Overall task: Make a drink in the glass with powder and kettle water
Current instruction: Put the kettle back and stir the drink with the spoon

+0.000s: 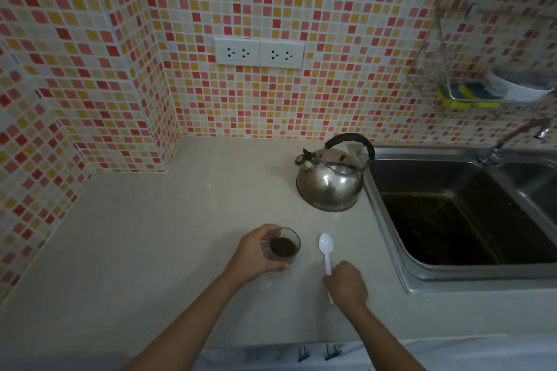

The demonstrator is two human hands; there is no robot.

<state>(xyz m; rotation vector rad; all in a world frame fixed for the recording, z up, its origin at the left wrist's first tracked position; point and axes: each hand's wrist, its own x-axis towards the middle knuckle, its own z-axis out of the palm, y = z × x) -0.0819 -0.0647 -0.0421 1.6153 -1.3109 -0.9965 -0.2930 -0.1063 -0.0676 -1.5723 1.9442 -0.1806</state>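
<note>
The left grip (256, 253) wraps the glass (283, 245), upright on the surface (150, 250) with dark powder (282, 246) inside. At its 3 o'clock lies the spoon (326, 247), long axis 12-to-6, bowl at 12; the right grip (346, 283) grasps its handle. The kettle (330, 178) stands at 1 o'clock, spout toward 9.

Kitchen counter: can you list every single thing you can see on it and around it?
glass: one, clear, dark brown powder inside, front of counter
spoon: one, white plastic, lying right of the glass
kettle: one, silver with black handle, beside the sink
sink: one, steel, right side
tap: one, metal, behind the sink
sockets: two white plates, on the tiled wall
wire rack: one, on the wall, holding yellow-green sponges and a white tub
left hand: around the glass
right hand: on the spoon handle
</note>
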